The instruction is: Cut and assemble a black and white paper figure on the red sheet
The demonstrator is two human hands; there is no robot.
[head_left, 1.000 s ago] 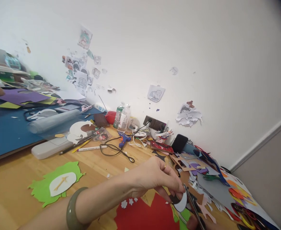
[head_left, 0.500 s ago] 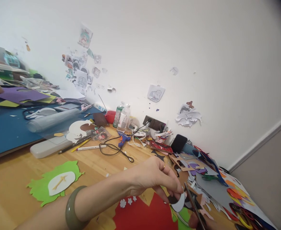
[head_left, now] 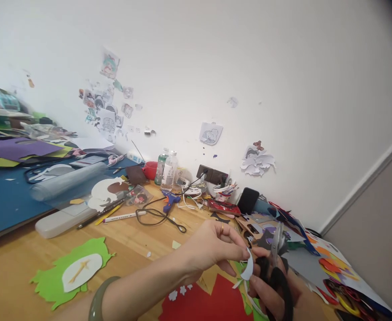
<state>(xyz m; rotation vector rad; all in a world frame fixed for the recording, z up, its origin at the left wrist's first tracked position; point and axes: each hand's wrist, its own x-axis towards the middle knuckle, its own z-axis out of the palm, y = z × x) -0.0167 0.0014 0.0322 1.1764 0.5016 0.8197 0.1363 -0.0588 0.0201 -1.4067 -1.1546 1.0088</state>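
My left hand (head_left: 212, 248) pinches a small curved white paper piece (head_left: 248, 269) between thumb and fingers, above the wooden table (head_left: 138, 238). A green bangle (head_left: 97, 299) sits on that wrist. My right hand (head_left: 276, 296) at the bottom right grips black-handled scissors (head_left: 276, 258), blades pointing up, right beside the white piece. A red paper cutout (head_left: 212, 303) with small white flowers lies under both hands.
A green cutout with a white oval (head_left: 70, 272) lies at the left. A blue mat (head_left: 5, 196), white case (head_left: 60, 219), pens, blue glue gun (head_left: 169, 200), bottles (head_left: 169, 165), a phone (head_left: 248, 200) and a heap of coloured paper scraps (head_left: 316, 258) crowd the table. Stickers dot the wall.
Both hands rose from the table. The scissors swung from lying flat to blades pointing up, and my right hand came into view. The view shifted slightly.
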